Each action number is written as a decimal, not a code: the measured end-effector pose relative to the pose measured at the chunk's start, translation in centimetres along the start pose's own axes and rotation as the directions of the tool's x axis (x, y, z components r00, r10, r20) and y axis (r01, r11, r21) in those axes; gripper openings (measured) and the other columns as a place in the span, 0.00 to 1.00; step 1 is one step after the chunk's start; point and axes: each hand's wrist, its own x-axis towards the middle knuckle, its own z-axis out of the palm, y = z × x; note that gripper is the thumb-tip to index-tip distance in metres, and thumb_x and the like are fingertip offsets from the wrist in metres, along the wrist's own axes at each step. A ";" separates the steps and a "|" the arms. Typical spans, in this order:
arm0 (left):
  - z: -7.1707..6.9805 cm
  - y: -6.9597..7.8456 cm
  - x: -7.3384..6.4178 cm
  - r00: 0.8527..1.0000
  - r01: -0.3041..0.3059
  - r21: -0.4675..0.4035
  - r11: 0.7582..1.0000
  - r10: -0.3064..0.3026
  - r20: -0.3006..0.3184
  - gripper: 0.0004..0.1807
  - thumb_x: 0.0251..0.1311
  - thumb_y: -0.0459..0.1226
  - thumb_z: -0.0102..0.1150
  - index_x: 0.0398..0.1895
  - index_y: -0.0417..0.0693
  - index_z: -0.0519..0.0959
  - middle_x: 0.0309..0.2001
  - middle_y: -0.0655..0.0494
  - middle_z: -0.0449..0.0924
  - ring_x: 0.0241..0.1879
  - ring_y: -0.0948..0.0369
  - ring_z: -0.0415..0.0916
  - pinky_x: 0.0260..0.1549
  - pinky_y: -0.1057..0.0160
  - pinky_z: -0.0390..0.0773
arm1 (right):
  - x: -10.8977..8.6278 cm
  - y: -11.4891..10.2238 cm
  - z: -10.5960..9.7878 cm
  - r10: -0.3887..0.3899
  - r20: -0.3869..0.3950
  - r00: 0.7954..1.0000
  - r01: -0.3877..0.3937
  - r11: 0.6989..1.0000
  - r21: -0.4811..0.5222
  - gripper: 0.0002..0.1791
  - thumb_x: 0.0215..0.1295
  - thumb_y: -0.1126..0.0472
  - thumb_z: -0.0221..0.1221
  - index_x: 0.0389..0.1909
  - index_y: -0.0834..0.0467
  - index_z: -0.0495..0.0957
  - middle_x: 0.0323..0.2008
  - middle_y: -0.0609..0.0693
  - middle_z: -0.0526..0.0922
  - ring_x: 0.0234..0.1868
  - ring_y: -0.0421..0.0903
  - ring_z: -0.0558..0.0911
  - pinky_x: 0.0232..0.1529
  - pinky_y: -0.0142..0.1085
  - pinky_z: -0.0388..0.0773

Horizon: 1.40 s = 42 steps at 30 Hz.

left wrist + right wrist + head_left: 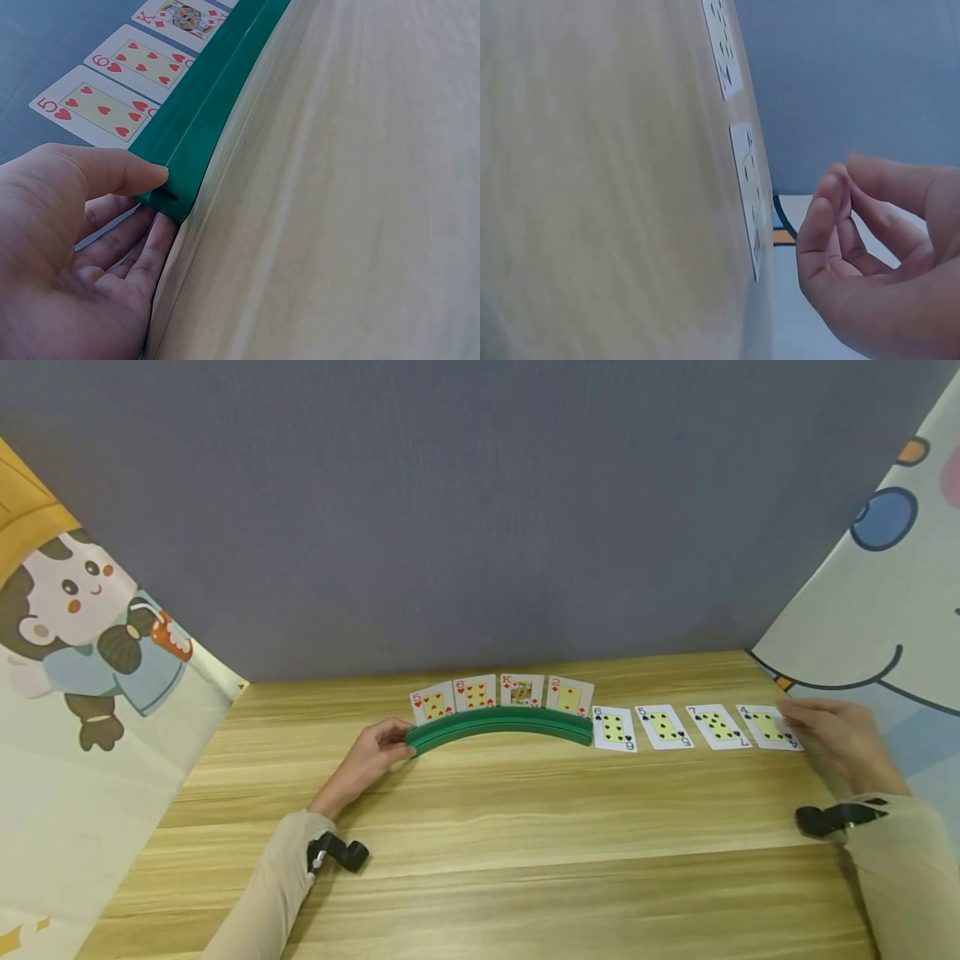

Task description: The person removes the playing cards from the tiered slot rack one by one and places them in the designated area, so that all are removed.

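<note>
My left hand (375, 747) pinches the left end of a curved green playing-card holder (498, 720), thumb on top and fingers at its underside. Standing in the holder's slot are the five of hearts (432, 703), six of hearts (476, 693), king of diamonds (521, 691) and two of diamonds (569, 696). My right hand (840, 735) hovers beside the four of spades (768, 727), at the row's right end. In the right wrist view its fingers (821, 225) curl loosely toward the thumb, with nothing seen between them, apart from that card.
Face up on the wooden table (525, 827), right of the holder, lie the six of spades (613, 729), five of spades (663, 727) and seven of spades (717, 727). A grey-blue panel (480, 527) rises behind. Cartoon-printed sheets (142, 760) flank both sides.
</note>
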 end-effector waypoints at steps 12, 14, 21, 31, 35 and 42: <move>0.1 0.4 0.1 1.000 -0.008 0.026 1.000 0.009 -0.008 0.19 0.60 0.23 0.61 0.54 0.26 0.74 0.53 0.31 0.77 0.53 0.40 0.77 0.50 0.68 0.79 | -0.2 -2.3 1.6 -0.103 0.002 0.995 0.103 0.994 -0.030 0.29 0.66 0.40 0.59 0.61 0.56 0.78 0.39 0.21 0.77 0.39 0.27 0.80 0.40 0.21 0.80; 0.1 0.4 0.1 1.000 -0.009 0.027 1.000 0.009 -0.012 0.19 0.60 0.23 0.61 0.54 0.26 0.74 0.53 0.31 0.77 0.53 0.40 0.77 0.49 0.69 0.79 | -0.3 -2.8 1.9 -0.123 -0.001 0.992 0.123 0.992 -0.039 0.31 0.67 0.41 0.58 0.61 0.57 0.77 0.39 0.21 0.77 0.39 0.26 0.79 0.41 0.22 0.80; 0.0 0.5 -0.2 1.000 0.003 0.018 1.000 -0.002 -0.013 0.20 0.60 0.27 0.63 0.56 0.32 0.76 0.54 0.36 0.78 0.53 0.45 0.78 0.50 0.68 0.79 | -1.3 -4.9 3.0 -0.175 0.022 0.984 0.176 0.984 -0.020 0.16 0.69 0.46 0.59 0.51 0.48 0.82 0.37 0.24 0.81 0.38 0.27 0.81 0.39 0.20 0.79; 0.1 0.2 -0.1 1.000 0.005 -0.002 1.000 -0.005 -0.005 0.21 0.60 0.28 0.64 0.56 0.32 0.75 0.55 0.36 0.78 0.54 0.45 0.77 0.52 0.66 0.79 | -2.6 -7.2 5.5 -0.284 0.069 0.956 0.286 0.958 -0.017 0.13 0.72 0.52 0.58 0.52 0.51 0.81 0.39 0.27 0.81 0.40 0.30 0.81 0.39 0.20 0.78; 0.1 0.2 0.1 1.000 0.011 -0.002 1.000 -0.011 -0.008 0.20 0.60 0.28 0.64 0.56 0.33 0.76 0.54 0.37 0.78 0.54 0.46 0.78 0.51 0.66 0.80 | -2.8 -8.1 6.5 -0.346 0.086 0.934 0.348 0.937 -0.015 0.13 0.72 0.56 0.58 0.53 0.56 0.81 0.38 0.28 0.82 0.39 0.32 0.81 0.37 0.22 0.79; 0.2 0.4 0.1 1.000 -0.007 -0.009 1.000 0.007 -0.003 0.20 0.60 0.25 0.62 0.56 0.30 0.75 0.54 0.34 0.77 0.53 0.43 0.77 0.51 0.67 0.80 | -3.7 -9.5 8.4 -0.351 0.113 0.930 0.360 0.929 -0.081 0.17 0.73 0.53 0.57 0.55 0.59 0.78 0.40 0.31 0.82 0.38 0.31 0.81 0.38 0.23 0.79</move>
